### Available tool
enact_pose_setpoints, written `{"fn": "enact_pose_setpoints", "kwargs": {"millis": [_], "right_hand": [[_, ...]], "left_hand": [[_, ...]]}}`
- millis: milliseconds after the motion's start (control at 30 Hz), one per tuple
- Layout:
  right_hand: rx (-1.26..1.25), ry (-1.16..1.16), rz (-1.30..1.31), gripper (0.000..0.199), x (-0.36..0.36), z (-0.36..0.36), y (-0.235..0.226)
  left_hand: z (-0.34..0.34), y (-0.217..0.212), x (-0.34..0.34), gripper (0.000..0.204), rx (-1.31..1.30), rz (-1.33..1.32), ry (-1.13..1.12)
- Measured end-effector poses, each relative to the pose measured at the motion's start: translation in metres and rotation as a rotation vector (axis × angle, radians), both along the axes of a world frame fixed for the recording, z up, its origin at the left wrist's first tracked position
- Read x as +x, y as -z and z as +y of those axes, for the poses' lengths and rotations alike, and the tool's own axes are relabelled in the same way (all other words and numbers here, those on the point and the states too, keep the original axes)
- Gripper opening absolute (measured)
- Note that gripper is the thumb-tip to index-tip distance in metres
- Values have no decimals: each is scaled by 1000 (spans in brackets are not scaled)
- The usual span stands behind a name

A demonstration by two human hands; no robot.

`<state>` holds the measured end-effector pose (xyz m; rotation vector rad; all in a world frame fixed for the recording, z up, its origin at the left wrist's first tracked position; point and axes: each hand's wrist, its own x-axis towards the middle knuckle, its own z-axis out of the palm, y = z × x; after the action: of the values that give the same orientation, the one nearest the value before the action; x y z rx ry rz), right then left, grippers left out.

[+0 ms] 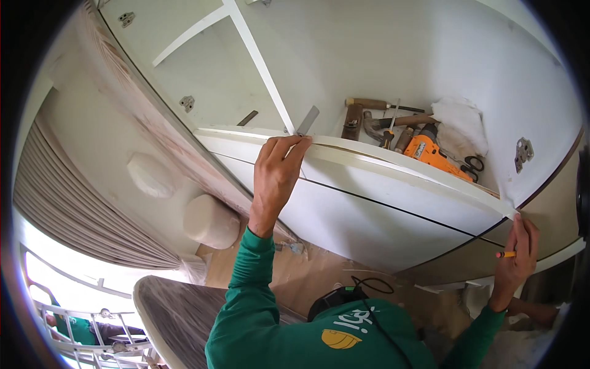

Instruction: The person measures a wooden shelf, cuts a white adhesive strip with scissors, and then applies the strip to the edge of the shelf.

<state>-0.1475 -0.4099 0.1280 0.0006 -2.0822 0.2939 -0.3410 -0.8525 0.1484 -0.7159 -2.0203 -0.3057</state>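
Observation:
A long white strip (393, 161) runs along the front edge of the open white cabinet, slightly bowed. My left hand (278, 175) is closed, its fingertips pinching the strip's top edge near the middle upright. Right at those fingertips, a flat grey metal blade (309, 119) stands up at a slant; its lower end is hidden. Far to the right, my right hand (519, 249) is closed around a yellow-orange pencil (506, 254), whose eraser end sticks out to the left. The fingertips of that hand touch the strip's right end, and the pencil's point is hidden.
Inside the cabinet lie an orange power tool (430, 157), a hammer (393, 122), black-handled scissors (473, 165) and a white cloth (460, 123). Metal hinges (523, 154) are on its sides. A plastic-covered chair (178, 320) stands behind; a person in green (77, 329) is near a metal frame.

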Motion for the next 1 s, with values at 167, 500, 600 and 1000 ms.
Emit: {"fn": "enact_pose_setpoints", "kwargs": {"millis": [167,500,600,1000], "right_hand": [[5,38,-51,36,5,8,9],[93,37,-62,41,7,21,8],[136,52,-137,46,13,19,10],[221,-15,-156,51,7,15,-7]], "left_hand": [[-5,-3,-10,31,-58,18,35],[-23,0,-21,40,-203,146,65],[-34,8,-24,43,-246,181,83],[-31,17,-33,34,-125,242,135]]}}
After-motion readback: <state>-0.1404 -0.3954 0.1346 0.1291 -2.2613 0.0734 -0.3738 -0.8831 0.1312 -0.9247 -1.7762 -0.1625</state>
